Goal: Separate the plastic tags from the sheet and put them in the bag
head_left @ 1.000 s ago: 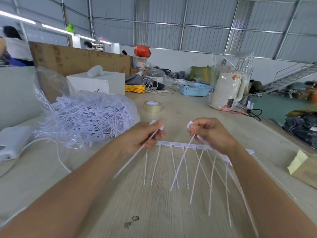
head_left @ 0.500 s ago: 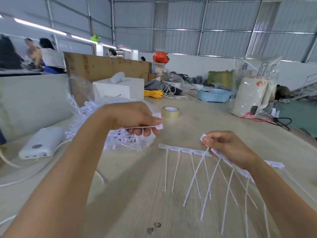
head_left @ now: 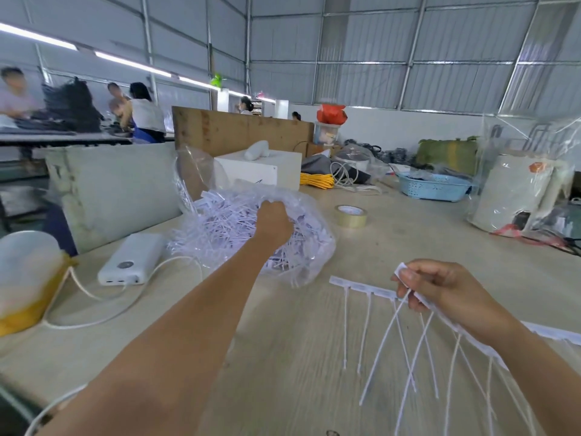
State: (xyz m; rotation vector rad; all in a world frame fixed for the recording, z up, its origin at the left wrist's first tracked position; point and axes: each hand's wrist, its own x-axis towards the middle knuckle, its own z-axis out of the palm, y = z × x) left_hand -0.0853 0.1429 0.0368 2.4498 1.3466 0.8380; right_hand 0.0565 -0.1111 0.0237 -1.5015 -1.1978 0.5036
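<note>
While the left hand [head_left: 273,222] reaches into the bag [head_left: 251,228] at the worktop's far left, its grip hidden from me, the right hand [head_left: 440,287] pinches the sheet [head_left: 355,286] near the front edge; the bag holds many tags [head_left: 226,220], several remain attached.

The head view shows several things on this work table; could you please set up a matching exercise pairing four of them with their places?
Things:
1. clear plastic bag of white tags
2. white rectangular power bank
3. roll of clear packing tape
4. white strip of plastic tags

Places:
A. pinched in the right hand
B. left of the bag, cable attached
C. under the left hand
D. beyond the bag, flat on the table

Pairs: 1-C, 2-B, 3-D, 4-A
</note>
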